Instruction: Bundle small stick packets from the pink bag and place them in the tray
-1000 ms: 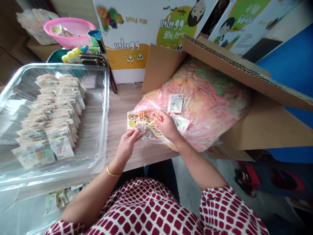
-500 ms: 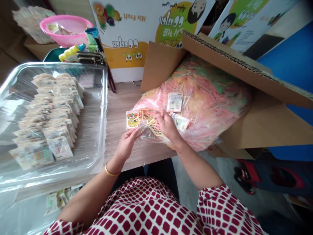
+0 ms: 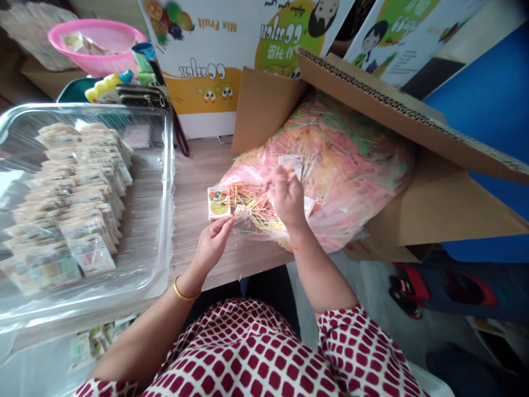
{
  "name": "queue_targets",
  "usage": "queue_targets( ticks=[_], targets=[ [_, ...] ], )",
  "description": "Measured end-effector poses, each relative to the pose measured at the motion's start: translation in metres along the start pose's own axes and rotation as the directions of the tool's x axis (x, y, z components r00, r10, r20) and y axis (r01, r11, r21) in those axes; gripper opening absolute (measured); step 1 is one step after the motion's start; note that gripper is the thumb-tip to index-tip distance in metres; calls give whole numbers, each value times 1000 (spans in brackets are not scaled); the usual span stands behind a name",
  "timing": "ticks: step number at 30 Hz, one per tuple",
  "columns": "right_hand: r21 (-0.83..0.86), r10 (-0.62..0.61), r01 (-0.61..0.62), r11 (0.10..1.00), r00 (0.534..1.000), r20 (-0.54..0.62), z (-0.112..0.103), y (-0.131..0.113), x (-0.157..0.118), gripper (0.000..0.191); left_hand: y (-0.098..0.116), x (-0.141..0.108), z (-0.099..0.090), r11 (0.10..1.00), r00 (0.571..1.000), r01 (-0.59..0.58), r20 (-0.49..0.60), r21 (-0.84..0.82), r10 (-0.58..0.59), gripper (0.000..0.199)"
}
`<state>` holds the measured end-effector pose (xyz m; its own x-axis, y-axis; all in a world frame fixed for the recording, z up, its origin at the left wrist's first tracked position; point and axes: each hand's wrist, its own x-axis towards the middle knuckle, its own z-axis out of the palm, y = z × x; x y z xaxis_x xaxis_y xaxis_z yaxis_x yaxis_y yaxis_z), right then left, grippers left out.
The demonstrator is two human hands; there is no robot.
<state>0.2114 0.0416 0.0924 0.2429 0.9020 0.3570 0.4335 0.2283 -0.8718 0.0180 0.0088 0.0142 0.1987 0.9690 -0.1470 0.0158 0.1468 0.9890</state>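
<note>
My left hand (image 3: 214,242) pinches the edge of a small clear packet (image 3: 242,214) at the mouth of a big clear bag (image 3: 347,160) full of thin pink, yellow and green sticks. Just behind that hand lies a printed square card (image 3: 219,203) on the table. Over the bag is my right hand (image 3: 287,198), raised, its fingers bent and partly blurred; what they hold, if anything, is too small to name. Beneath its fingers a printed packet (image 3: 292,164) rests on the bag, and another (image 3: 308,206) is partly hidden by the hand.
A clear plastic tray (image 3: 165,182) with rows of filled packets (image 3: 86,193) stands at left. Behind it are a pink basin (image 3: 97,52), a yellow bottle (image 3: 107,88) and a dark pouch (image 3: 140,95). An open cardboard box (image 3: 446,204) surrounds the big bag; printed cartons (image 3: 206,118) stand behind.
My right hand has lifted away from the small packet, moving slightly up and right over the bag, and now covers more of the printed packets. My left hand keeps its pinch. The view has shifted slightly.
</note>
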Motion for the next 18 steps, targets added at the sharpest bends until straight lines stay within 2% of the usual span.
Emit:
queue_targets(
  ticks=[3, 7, 12, 18],
  targets=[
    [-74, 61, -56, 996, 996, 66, -3, 13, 4, 49, -1, 0, 0, 1000, 1000, 4, 3, -11, -4, 33],
    [57, 233, -233, 971, 972, 5, 5, 18, -1, 60, -3, -1, 3, 997, 998, 37, 58, -69, -33, 36],
    [189, 274, -282, 941, 960, 64, 16, 6, -11, 59, -8, -1, 5, 985, 994, 70, 95, -158, -56, 38],
    [371, 303, -307, 877, 950, 71, 20, -1, -11, 61, -7, -3, 6, 977, 992, 92, 101, -191, -73, 38]
  ],
)
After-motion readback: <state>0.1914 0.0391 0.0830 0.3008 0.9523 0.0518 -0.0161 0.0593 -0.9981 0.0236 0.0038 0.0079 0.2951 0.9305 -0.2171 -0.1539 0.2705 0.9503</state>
